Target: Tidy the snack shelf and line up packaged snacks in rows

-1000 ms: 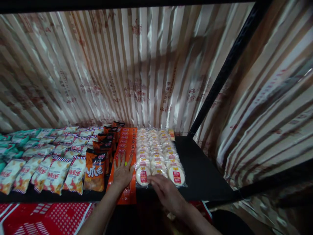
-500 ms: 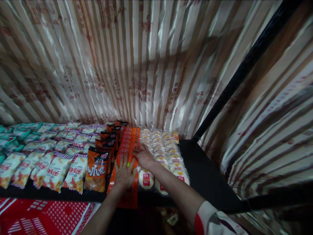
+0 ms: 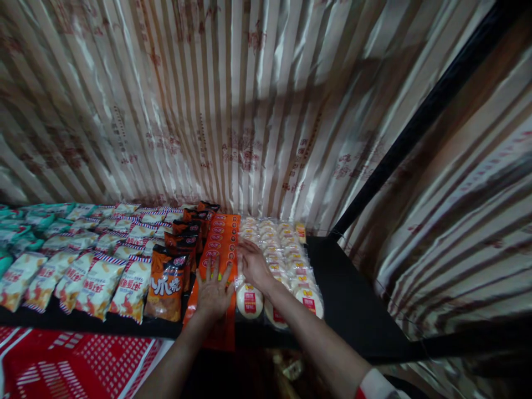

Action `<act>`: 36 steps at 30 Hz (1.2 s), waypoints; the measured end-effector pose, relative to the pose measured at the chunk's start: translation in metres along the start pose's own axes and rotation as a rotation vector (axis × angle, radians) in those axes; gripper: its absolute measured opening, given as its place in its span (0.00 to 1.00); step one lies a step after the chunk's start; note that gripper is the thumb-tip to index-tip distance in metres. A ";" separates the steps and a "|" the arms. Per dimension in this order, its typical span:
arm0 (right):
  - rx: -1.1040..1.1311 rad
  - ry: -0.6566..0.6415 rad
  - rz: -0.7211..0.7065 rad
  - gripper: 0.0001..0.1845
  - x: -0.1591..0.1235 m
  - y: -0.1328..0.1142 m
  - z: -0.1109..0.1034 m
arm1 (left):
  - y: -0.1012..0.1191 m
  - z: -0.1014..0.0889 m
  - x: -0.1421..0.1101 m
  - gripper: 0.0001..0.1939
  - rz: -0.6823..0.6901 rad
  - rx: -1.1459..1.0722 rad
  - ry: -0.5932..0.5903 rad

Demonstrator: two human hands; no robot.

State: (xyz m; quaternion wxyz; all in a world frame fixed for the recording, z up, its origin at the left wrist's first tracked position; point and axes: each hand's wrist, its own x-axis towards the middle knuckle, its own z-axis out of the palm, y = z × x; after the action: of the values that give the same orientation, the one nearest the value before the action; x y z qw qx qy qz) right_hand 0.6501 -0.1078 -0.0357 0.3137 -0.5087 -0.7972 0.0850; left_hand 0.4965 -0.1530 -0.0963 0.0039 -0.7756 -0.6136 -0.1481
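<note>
My left hand [image 3: 213, 292] lies flat, fingers spread, on a row of orange packets [image 3: 219, 240] that runs back across a black shelf [image 3: 349, 299]. My right hand [image 3: 253, 265] rests palm down, fingers stretched out, on clear packs of round white cakes [image 3: 286, 255] just right of the orange row, its fingers at the seam between the two. Neither hand holds anything.
Left of the orange row stand dark orange snack bags [image 3: 166, 285], then rows of white and orange bags [image 3: 97, 280] and green packets [image 3: 16, 230]. A striped shiny curtain [image 3: 233, 111] hangs behind. A black post [image 3: 419, 119] rises at the right. A red patterned surface [image 3: 70, 366] lies below.
My right hand moved from the front edge of the cake packs up and left onto them, next to the orange row. My left hand stayed put.
</note>
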 end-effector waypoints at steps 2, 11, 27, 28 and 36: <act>0.065 0.156 0.014 0.24 -0.017 0.003 -0.007 | 0.000 0.000 0.000 0.27 0.003 -0.002 -0.006; 0.103 0.362 0.091 0.16 -0.115 0.003 -0.043 | 0.001 -0.008 0.004 0.25 -0.022 -0.037 -0.103; 0.030 0.402 0.154 0.15 -0.228 -0.006 -0.056 | 0.002 -0.015 0.003 0.26 0.043 0.024 -0.111; 0.030 0.399 0.156 0.15 -0.231 -0.006 -0.056 | 0.002 -0.017 0.003 0.26 0.043 0.035 -0.111; 0.096 0.396 0.219 0.17 -0.248 -0.011 -0.057 | 0.014 -0.046 -0.013 0.21 0.073 -0.136 0.150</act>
State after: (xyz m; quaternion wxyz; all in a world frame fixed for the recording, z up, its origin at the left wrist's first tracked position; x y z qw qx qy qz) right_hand 0.7466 -0.3377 -0.0881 0.4767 -0.5833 -0.6554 0.0547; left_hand 0.4966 -0.1774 -0.0533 0.0025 -0.7827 -0.5714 -0.2468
